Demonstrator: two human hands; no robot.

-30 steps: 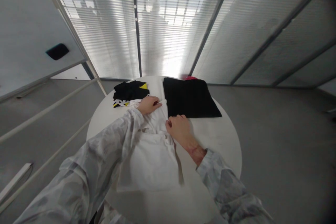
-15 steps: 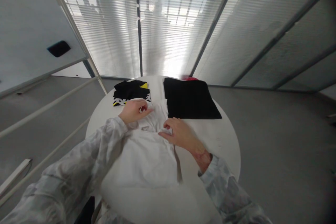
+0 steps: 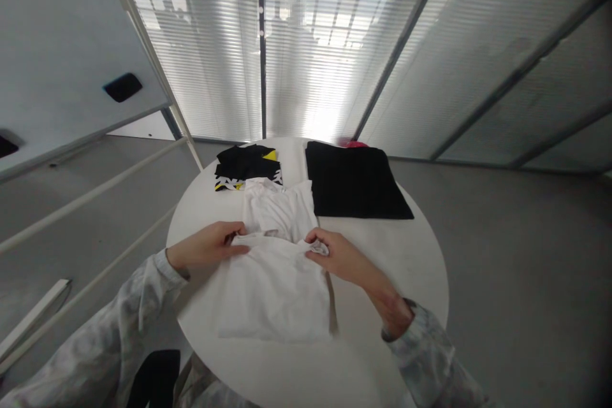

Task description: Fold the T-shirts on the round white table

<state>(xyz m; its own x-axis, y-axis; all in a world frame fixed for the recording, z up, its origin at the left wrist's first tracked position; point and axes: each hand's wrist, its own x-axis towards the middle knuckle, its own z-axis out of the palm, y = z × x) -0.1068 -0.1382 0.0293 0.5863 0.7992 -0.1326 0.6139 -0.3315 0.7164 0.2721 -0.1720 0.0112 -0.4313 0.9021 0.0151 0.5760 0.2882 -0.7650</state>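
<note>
A white T-shirt (image 3: 275,280) lies partly folded in the middle of a round white table (image 3: 406,268). My left hand (image 3: 210,245) pinches the left end of its upper folded edge. My right hand (image 3: 337,255) pinches the right end of that same edge. Both hands are closed on the cloth. The far part of the shirt lies flat beyond my hands, reaching toward the black clothes.
A folded black garment (image 3: 356,182) lies at the far right of the table, with something pink (image 3: 354,144) behind it. A smaller black garment with yellow and white print (image 3: 246,167) lies at the far left. Glass walls with blinds stand behind; grey floor surrounds the table.
My left hand has come back from the shirt's far end to its left side. My right hand shifted slightly nearer. Both now grip the edge across the shirt's middle.
</note>
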